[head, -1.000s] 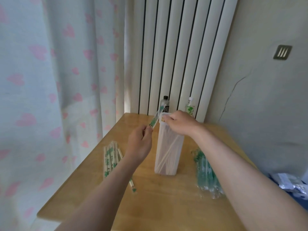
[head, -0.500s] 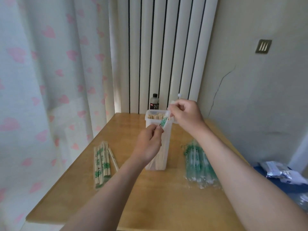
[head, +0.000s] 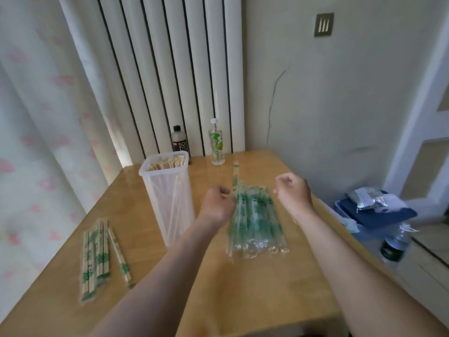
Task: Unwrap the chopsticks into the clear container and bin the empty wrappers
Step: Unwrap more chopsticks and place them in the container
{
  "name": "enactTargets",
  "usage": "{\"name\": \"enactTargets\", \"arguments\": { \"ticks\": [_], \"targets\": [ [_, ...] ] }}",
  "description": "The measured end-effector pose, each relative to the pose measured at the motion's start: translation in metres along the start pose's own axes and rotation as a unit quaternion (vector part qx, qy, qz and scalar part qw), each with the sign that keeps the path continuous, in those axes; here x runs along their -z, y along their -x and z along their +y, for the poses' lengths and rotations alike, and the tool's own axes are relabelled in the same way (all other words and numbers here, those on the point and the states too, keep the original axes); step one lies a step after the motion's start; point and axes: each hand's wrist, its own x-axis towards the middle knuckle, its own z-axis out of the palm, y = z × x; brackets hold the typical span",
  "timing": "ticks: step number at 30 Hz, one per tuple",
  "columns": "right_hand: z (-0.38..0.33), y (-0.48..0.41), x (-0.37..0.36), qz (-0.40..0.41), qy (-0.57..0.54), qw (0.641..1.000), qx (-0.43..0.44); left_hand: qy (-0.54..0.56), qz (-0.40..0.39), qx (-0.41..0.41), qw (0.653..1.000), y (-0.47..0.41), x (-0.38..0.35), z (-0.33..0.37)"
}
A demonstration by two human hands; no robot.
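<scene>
A tall clear container (head: 170,203) stands on the wooden table (head: 218,288), holding several bare chopsticks. To its right my left hand (head: 217,206) pinches an empty green-printed wrapper (head: 235,177) that points up and away. Just beyond that hand lies a pile of empty wrappers (head: 256,221). My right hand (head: 294,192) hovers above the pile's right side, fingers curled with nothing in them. Several wrapped chopsticks (head: 96,256) lie at the table's left.
A dark soda bottle (head: 179,142) and a clear green-labelled bottle (head: 216,144) stand at the table's back edge against a white radiator. Right of the table sit a blue box (head: 374,215) with a foil bag and a dark bottle (head: 394,245). A curtain hangs left.
Both hands moved from the container's mouth rightward and down to the wrapper pile. The right hand let go of what it held; the left keeps the emptied wrapper. The camera tilted down.
</scene>
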Motion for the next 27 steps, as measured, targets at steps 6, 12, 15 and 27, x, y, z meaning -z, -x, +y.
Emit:
{"name": "enactTargets", "arguments": {
  "ticks": [6, 12, 15, 27],
  "targets": [
    [0.081, 0.009, 0.004, -0.015, 0.050, 0.995, -0.088, -0.133, -0.017, -0.005, 0.991, -0.028, -0.040, -0.009],
    [0.084, 0.009, 0.003, -0.030, 0.079, 0.995, -0.053, -0.257, -0.001, -0.034, 0.966, -0.047, -0.060, -0.016],
    [0.084, 0.011, 0.004, -0.034, 0.090, 0.994, -0.046, -0.286, 0.000, -0.040, 0.957, -0.048, -0.063, -0.017],
    [0.071, 0.013, 0.010, -0.047, 0.055, 0.993, -0.088, -0.263, 0.005, -0.086, 0.961, -0.029, -0.042, -0.015]
  ]
}}
